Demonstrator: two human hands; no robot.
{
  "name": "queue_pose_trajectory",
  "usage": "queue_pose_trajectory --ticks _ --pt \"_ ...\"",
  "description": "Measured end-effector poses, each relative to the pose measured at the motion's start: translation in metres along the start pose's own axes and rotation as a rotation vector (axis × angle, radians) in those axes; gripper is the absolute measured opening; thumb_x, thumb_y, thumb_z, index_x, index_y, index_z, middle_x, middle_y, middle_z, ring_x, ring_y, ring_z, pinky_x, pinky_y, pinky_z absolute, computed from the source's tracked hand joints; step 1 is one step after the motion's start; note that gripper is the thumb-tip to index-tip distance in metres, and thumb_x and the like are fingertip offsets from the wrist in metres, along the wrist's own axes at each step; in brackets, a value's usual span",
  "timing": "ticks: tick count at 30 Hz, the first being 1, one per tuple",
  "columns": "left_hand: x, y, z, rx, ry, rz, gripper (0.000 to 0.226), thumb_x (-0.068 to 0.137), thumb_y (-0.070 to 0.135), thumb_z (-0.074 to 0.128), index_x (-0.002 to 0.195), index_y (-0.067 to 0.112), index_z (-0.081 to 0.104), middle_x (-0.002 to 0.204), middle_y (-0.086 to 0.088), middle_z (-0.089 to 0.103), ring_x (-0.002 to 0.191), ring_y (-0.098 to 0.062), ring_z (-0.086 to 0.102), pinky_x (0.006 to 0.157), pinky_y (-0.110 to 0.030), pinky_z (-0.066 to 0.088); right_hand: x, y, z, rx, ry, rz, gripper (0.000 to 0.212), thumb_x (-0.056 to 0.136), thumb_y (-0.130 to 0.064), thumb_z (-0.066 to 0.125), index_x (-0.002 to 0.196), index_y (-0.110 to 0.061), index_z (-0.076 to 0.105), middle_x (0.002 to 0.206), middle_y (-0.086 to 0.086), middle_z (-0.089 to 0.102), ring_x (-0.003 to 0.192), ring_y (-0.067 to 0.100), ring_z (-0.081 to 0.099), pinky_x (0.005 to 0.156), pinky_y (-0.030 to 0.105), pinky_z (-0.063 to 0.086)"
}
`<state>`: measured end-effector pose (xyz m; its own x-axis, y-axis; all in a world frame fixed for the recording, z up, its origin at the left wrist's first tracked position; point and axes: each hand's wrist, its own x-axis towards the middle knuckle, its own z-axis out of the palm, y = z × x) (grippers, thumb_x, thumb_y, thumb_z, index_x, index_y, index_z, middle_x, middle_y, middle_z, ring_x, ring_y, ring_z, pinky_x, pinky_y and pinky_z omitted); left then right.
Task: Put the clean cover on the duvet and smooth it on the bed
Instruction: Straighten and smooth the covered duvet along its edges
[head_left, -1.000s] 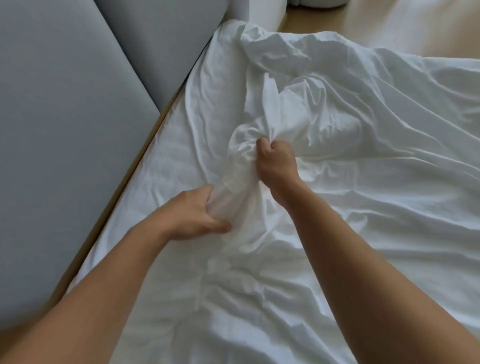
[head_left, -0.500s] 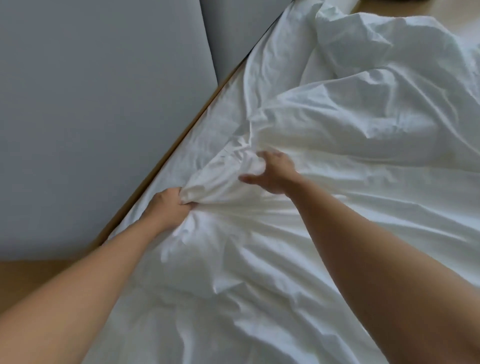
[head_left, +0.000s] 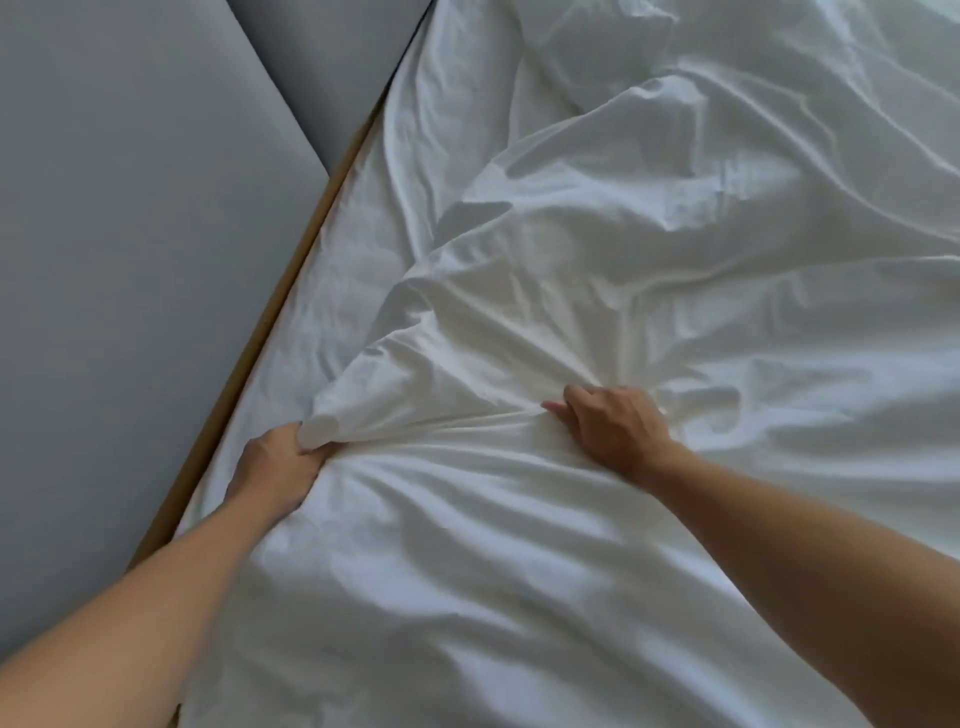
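Observation:
A white duvet in its cover (head_left: 649, 291) lies crumpled across the bed, filling most of the view. My left hand (head_left: 278, 462) grips a bunched corner of the cover near the bed's left edge. My right hand (head_left: 613, 423) lies further right with its fingers curled into the fabric, pinching a fold. The cloth between both hands is pulled taut into a ridge. A white sheet (head_left: 332, 291) shows beneath the duvet along the left side.
A thin wooden bed frame edge (head_left: 270, 322) runs diagonally along the left. Beyond it stand grey padded panels (head_left: 130, 234). A puffed mound of white bedding (head_left: 587, 47) sits at the top.
Both hands have drawn the corner down and to the left toward the bed's edge. They have spread apart and the fabric between them is stretched flatter.

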<state>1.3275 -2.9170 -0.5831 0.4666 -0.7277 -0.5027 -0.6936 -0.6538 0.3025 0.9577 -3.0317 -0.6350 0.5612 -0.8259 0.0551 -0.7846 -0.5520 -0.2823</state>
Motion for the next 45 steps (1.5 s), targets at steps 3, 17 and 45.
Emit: queue_pose_trajectory --ticks 3,17,45 --pt "-0.003 -0.006 0.009 0.008 -0.037 -0.019 0.039 0.088 0.060 0.064 0.091 0.021 0.071 0.091 -0.006 0.073 0.079 -0.025 0.060 0.073 -0.040 0.051 -0.011 0.012 -0.002 0.003 0.006 0.076 0.061 0.102 -0.059 0.026 0.067 -0.016 0.052 0.053 0.011 0.059 0.043 0.038 0.058 0.040 0.032 0.035" --pt "0.115 0.167 -0.045 -0.401 -0.477 0.154 0.080 0.073 0.062 0.080 0.138 0.030 0.047 0.128 0.013 0.057 0.116 -0.008 0.058 0.090 -0.024 0.046 0.102 0.070 -0.018 0.101 -0.291 0.709 0.115 0.059 -0.093 0.059 0.153 -0.055 0.003 0.166 0.007 0.003 0.151 0.041 0.006 0.112 0.072 0.015" --pt "0.199 0.251 -0.024 -0.209 -0.536 0.250 0.095 0.062 0.041 0.095 0.143 0.026 0.048 0.126 0.007 0.066 0.110 -0.017 0.065 0.082 -0.025 0.055 0.207 0.168 -0.038 0.061 -0.461 0.804 0.132 0.052 -0.097 0.059 0.154 -0.050 -0.010 0.166 0.000 -0.023 0.149 0.049 -0.016 0.112 0.076 -0.001"
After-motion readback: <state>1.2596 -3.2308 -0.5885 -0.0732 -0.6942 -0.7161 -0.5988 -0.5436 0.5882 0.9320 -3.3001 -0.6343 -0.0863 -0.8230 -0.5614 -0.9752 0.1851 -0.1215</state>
